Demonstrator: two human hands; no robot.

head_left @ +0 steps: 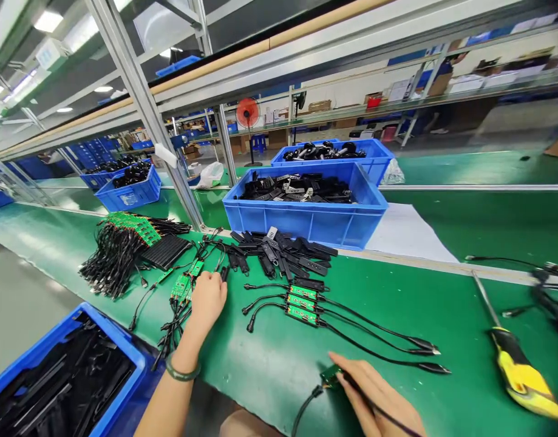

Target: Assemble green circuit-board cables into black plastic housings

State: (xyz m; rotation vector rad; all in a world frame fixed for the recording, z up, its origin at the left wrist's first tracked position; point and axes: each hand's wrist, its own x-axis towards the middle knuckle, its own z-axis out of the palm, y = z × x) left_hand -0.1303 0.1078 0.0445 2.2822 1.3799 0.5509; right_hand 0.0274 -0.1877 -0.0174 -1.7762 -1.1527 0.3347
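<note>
My right hand [376, 397], at the front of the bench, pinches a small green circuit board [331, 376] with black cables at its ends. My left hand [209, 298] has its fingers curled, and what they hold is hidden. A small black piece shows right by its fingertips. Beside it on the left lie several loose circuit boards [183, 285] with cables. Beyond it spreads a pile of black plastic casings [283, 252]. Three wired circuit boards [302, 304] lie side by side between my hands, their cables stretched left and right.
A blue bin [306, 215] of black parts stands behind the casings. Another blue bin [139, 370] of black pieces is at lower left. A stack of wired boards [128, 233] lies at left. A yellow-black screwdriver [518, 364] rests at right, near dark cables [554, 303].
</note>
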